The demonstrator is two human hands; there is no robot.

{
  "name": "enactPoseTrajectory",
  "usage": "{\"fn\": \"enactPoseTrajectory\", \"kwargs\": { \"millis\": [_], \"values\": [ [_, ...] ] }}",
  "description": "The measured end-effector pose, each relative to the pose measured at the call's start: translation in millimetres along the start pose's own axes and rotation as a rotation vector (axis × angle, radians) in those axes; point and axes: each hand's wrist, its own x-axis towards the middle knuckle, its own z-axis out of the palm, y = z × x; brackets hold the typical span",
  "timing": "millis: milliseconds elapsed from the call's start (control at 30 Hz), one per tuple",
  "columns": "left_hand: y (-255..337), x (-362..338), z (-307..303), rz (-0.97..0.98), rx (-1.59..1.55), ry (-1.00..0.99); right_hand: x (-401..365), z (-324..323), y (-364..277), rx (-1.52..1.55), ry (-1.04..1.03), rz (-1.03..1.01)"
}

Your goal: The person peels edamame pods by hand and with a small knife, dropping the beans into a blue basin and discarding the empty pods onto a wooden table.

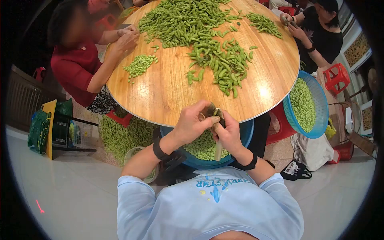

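My left hand (193, 122) and my right hand (229, 134) meet above a blue tub (247, 138), both closed, with thumbs and fingertips together. Between them is a small bean pod (216, 113), mostly hidden by the fingers. Dark brown coverings (208, 111) show around the fingertips. Below my right hand's curled fingers a pale, slender piece (218, 151) sticks out downward; I cannot tell what it is. Shelled green beans (205, 146) fill the tub beneath. A dark band is on each wrist.
On the round wooden table (160, 96) lie heaped green pods (184, 20) and a small pile of shelled beans (140, 65). A blue basket (322, 116) of beans stands right. Pods (120, 136) cover the floor left. Two people (76, 68) (320, 32) work at the table.
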Motion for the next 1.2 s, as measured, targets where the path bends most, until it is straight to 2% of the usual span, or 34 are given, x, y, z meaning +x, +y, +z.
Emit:
{"fn": "enactPoseTrajectory", "kwargs": {
  "millis": [100, 167, 233, 300, 400, 467, 500, 567, 667, 767, 1000, 1133, 1167, 1200],
  "values": [
    [-8, -5, -3, -0.014, -0.123, -0.045, 9, -5, 3, 0.118, 0.085, 0.075],
    [-11, -7, -5, -0.008, -0.205, -0.085, 9, -9, 2, 0.123, 0.102, 0.048],
    [-12, -8, -8, -0.118, -0.231, -0.078, 8, -14, 2, 0.02, 0.004, 0.044],
    [-17, -5, -9, -0.112, -0.282, -0.072, 5, -14, 1, 0.017, -0.038, 0.064],
    [-14, -4, -11, -0.128, -0.352, -0.016, 3, -17, -1, 0.138, -0.073, 0.082],
    [-13, -5, -10, -0.149, -0.38, 0.031, -1, -17, -10, 0.309, -0.087, 0.231],
    [-13, -6, -10, -0.151, -0.362, 0.018, -3, -19, -10, 0.308, -0.083, 0.234],
    [-15, -6, -10, -0.153, -0.347, 0.007, -6, -23, -9, 0.369, -0.234, 0.238],
    [-21, -6, -13, -0.163, -0.298, 0.008, -6, -23, -7, 0.384, -0.244, 0.25],
    [-18, -6, -11, -0.179, -0.278, 0.045, -10, -22, -8, 0.391, -0.274, 0.222],
    [-23, -8, -6, -0.074, -0.207, 0.071, -11, -19, -4, 0.335, -0.238, 0.177],
    [-35, -6, -6, 0.006, -0.18, 0.07, -11, -18, -1, 0.193, -0.193, 0.117],
    [-35, -5, -8, 0.007, -0.18, 0.072, -11, -17, 0, 0.17, -0.176, 0.096],
    [-33, -4, -11, -0.103, -0.262, 0.029, -11, -16, 1, 0.17, -0.177, 0.095]
  ]
}}
